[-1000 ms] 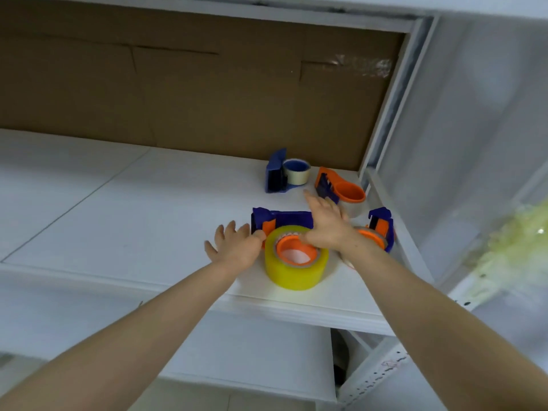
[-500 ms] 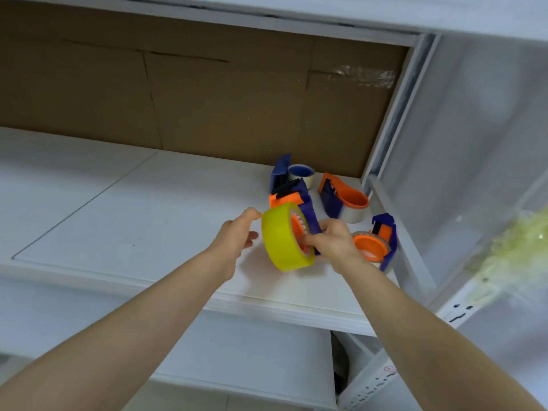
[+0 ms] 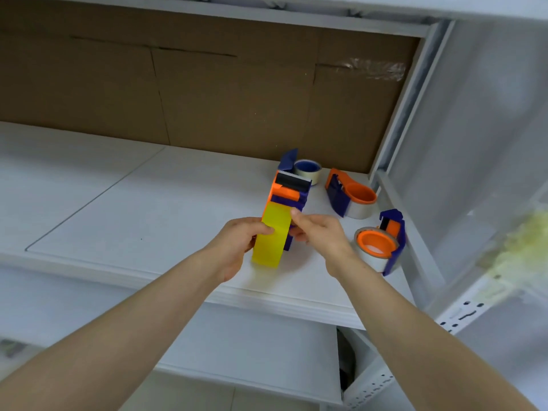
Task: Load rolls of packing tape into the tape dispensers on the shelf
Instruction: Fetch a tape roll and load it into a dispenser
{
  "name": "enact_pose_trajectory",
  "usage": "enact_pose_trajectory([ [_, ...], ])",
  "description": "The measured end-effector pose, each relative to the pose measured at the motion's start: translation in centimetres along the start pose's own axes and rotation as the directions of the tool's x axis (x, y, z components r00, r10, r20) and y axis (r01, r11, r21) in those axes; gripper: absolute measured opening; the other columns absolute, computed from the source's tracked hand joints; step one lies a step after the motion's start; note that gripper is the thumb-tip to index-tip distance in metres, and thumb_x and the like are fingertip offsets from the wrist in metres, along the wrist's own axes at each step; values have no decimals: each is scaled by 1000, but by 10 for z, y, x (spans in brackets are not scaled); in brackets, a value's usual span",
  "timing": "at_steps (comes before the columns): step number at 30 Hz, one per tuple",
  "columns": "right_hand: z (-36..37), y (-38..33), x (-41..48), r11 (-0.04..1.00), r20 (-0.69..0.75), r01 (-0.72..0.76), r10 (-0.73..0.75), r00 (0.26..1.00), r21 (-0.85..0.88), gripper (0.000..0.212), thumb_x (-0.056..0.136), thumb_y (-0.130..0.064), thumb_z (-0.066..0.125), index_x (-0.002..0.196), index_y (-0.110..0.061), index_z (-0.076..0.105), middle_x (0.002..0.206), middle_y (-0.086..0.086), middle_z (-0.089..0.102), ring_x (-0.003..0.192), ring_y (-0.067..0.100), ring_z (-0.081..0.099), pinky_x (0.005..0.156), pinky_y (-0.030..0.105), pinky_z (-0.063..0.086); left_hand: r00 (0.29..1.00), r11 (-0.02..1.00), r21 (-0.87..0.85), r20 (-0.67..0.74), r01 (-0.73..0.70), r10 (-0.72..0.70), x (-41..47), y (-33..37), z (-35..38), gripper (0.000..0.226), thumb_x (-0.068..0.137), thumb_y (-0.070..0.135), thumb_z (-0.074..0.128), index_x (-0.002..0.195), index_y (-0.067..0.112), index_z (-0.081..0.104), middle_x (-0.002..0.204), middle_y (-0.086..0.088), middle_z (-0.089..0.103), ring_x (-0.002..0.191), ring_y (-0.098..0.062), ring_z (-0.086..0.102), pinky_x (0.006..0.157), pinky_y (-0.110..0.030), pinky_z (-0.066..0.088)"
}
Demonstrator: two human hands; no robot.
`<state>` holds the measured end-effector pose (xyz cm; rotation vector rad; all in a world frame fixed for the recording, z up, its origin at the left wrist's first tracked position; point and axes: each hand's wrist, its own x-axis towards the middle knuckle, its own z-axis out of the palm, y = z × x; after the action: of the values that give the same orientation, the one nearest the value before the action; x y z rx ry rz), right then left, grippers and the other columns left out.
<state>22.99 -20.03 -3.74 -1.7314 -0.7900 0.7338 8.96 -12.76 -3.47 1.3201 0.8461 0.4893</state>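
We are holding the yellow tape roll point(image 3: 271, 238) upright above the shelf point(image 3: 148, 209), left hand point(image 3: 237, 244) and right hand point(image 3: 318, 232) both clamped on it, already seated in its dispenser point(image 3: 289, 192). Beyond it, three other dispensers look loaded; threading seems left.

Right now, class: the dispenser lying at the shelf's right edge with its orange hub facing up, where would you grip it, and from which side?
Probably grip the near-right dispenser by its blue frame from above: it lies flat, hub up, beside the shelf's upright, so the right side looks cramped.
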Motion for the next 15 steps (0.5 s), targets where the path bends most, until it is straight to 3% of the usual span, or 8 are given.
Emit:
enact_pose_trajectory([
  [3,12,2,-5,998,64,4,-8,998,64,36,92,-32,54,95,1,68,77,6,69,66,12,61,52,13,47,997,999,54,-76,2,2,-2,-2,-2,16,87,15,52,91,12,66,98,-10,68,95,-24,60,93,-34,42],
  [7,21,7,-6,994,60,112,-113,992,16,39,93,-29,52,94,7,66,94,26,69,78,24,62,62,24,48,995,995,93,-94,-27,36,-4,1,-6,17,92,21,49,84,18,63,93,-3,68,91,-18,62,92,-30,44],
  [11,22,9,-9,957,118,267,-254,960,-112,36,94,-23,50,92,8,67,83,23,68,73,23,58,71,35,50,998,999,30,-47,-40,42,-6,5,2,25,96,13,41,84,14,62,88,-8,68,80,-18,64,79,-25,48],
  [15,18,17,-15,910,158,364,-337,928,-200,29,93,-23,54,93,2,69,81,14,67,74,24,59,78,43,50,995,1000,7,-98,3,-3,-5,7,6,22,96,16,43,83,14,60,91,-12,67,80,-23,63,81,-31,49],
])
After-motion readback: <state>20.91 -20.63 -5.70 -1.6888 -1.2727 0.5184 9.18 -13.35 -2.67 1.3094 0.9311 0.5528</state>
